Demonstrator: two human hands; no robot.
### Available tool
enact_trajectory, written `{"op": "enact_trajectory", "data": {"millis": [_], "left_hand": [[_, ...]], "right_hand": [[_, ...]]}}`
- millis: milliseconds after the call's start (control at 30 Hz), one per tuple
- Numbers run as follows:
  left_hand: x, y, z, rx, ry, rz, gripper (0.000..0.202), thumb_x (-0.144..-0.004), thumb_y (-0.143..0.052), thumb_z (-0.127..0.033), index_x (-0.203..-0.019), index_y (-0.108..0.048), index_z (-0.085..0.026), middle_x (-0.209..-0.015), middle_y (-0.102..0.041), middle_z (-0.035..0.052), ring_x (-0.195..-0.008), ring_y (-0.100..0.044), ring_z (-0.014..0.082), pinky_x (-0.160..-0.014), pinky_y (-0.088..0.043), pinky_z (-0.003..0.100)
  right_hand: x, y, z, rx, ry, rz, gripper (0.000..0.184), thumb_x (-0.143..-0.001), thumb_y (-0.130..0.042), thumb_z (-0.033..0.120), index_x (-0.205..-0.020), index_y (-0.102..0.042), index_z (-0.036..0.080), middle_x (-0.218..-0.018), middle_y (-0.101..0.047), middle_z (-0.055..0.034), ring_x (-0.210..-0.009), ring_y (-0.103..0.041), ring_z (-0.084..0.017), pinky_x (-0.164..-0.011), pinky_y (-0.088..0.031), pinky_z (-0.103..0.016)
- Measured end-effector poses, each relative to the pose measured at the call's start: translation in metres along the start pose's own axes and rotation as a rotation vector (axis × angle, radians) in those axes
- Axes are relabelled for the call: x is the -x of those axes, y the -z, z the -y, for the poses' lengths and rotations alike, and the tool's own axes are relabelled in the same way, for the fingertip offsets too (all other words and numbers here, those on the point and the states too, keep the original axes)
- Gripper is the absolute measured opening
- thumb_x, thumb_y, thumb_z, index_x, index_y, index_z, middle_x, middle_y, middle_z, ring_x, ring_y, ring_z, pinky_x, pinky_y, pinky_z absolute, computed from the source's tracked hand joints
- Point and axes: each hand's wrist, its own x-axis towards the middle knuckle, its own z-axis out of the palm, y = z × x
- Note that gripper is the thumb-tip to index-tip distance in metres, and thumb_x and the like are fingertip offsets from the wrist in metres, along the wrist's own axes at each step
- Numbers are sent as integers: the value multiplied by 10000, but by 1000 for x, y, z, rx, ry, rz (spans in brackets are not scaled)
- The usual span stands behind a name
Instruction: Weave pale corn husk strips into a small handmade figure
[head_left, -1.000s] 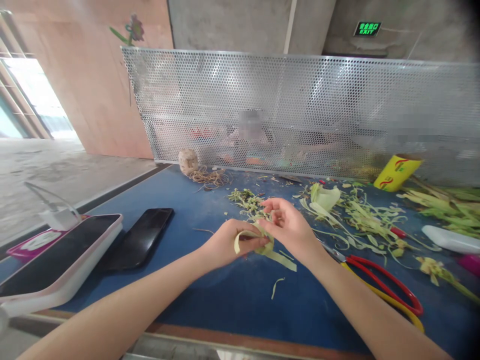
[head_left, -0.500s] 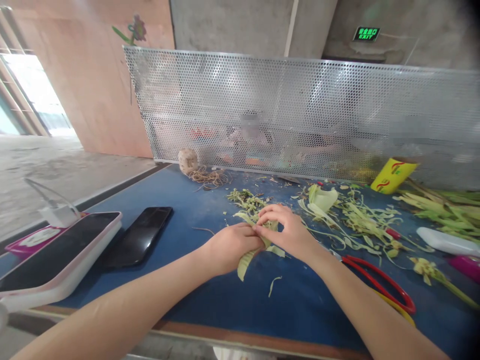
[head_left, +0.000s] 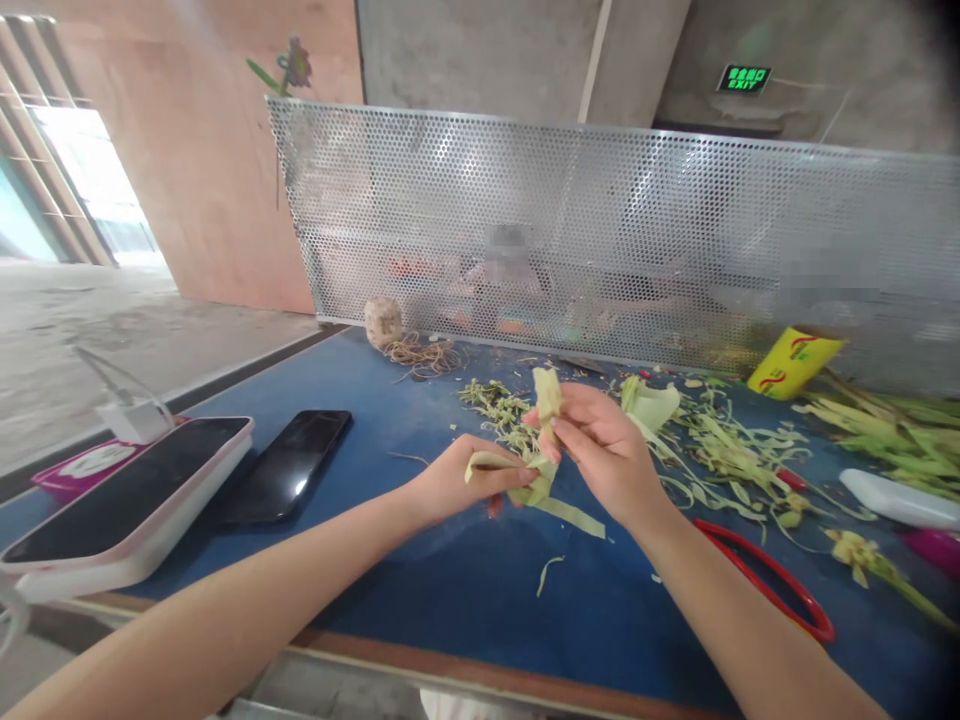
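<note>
Both my hands work a pale green leaf strip (head_left: pixel 546 478) just above the blue table (head_left: pixel 420 590). My left hand (head_left: pixel 457 482) is closed, pinching the strip's lower folded part, with a loop curling over its fingers. My right hand (head_left: pixel 604 450) is closed on the strip's upper end, which stands upright above the fingers. A loose tail of the strip hangs toward the table on the right.
A black phone (head_left: pixel 289 466) and a pink-edged device (head_left: pixel 112 510) lie at the left. Red-handled scissors (head_left: pixel 765 580) rest under my right forearm. Leaf scraps (head_left: pixel 720 440), a yellow tube (head_left: pixel 793 362), a twine spool (head_left: pixel 384 322) and a perforated metal screen (head_left: pixel 615 230) stand beyond.
My hands have lifted off the table. The right hand has raised one end of the leaf strip upright, and the camera view has shifted slightly.
</note>
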Motion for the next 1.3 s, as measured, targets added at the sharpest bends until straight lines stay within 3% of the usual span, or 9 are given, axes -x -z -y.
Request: {"op": "enact_trajectory", "data": {"millis": [200, 333, 400, 500, 600, 800, 967, 1133, 1300], "left_hand": [[-2, -4, 1, 351, 128, -44, 169, -642, -667, -279, -693, -661, -119, -608, -621, 19, -527, -544, 101, -421, -404, 187], [-2, -3, 2, 395, 130, -31, 176, -633, -670, -281, -629, -647, -106, -568, -613, 22, -514, -541, 99, -432, -410, 192], [-2, -2, 2, 413, 140, -30, 161, -620, -680, -260, -629, -647, -102, -560, -614, 27, -517, -544, 101, -444, -415, 194], [-2, -3, 3, 452, 170, -49, 152, -615, -681, -239, -661, -652, -97, -576, -618, 36, -548, -559, 111, -462, -425, 197], [-3, -3, 3, 500, 197, -64, 163, -624, -671, -247, -678, -652, -94, -607, -624, 43, -571, -569, 112, -471, -429, 191], [-2, -2, 3, 549, 231, -78, 122, -616, -659, -211, -670, -647, -102, -621, -638, 39, -567, -576, 109, -479, -441, 190], [-2, -1, 3, 564, 215, -55, 127, -631, -645, -218, -671, -645, -97, -636, -646, 47, -580, -585, 116, -489, -442, 196], [-2, -1, 4, 569, 219, -57, 139, -642, -637, -225, -687, -648, -94, -638, -642, 45, -600, -588, 122, -490, -444, 194], [-2, -2, 0, 533, 200, -88, 193, -659, -634, -268, -682, -642, -76, -647, -640, 68, -599, -577, 130, -486, -441, 210]], "right_hand": [[0, 6, 7, 443, 27, 174, 246, -823, -440, 165, -945, -625, 272, -901, -562, -28, -823, -530, -142, -710, -441, -297], [-3, 5, 9, 598, 69, 247, 66, -763, -556, 230, -787, -617, 223, -799, -561, -20, -771, -537, -138, -716, -438, -287], [-4, 6, 10, 660, 59, 278, 66, -766, -558, 250, -727, -592, 210, -753, -565, -12, -746, -537, -133, -710, -431, -277], [-4, 9, 9, 758, 46, 282, 48, -764, -565, 258, -771, -570, 212, -773, -590, -9, -750, -543, -136, -727, -409, -285], [-2, 11, 6, 865, 126, 266, 59, -780, -550, 258, -827, -563, 224, -809, -609, -5, -787, -544, -142, -769, -371, -302], [1, 8, 4, 972, 323, 323, 86, -824, -494, 215, -763, -554, 207, -780, -597, 8, -792, -531, -116, -800, -319, -283], [1, 4, 5, 993, 302, 273, 75, -839, -469, 200, -808, -536, 214, -799, -603, 23, -761, -538, -97, -805, -288, -291], [2, 4, 5, 1041, 322, 295, 143, -838, -454, 185, -726, -543, 201, -755, -600, 18, -748, -542, -108, -790, -273, -307], [2, 5, 7, 975, 206, 294, 114, -765, -520, 131, -683, -549, 205, -722, -614, 42, -702, -541, -101, -769, -251, -307]]}}
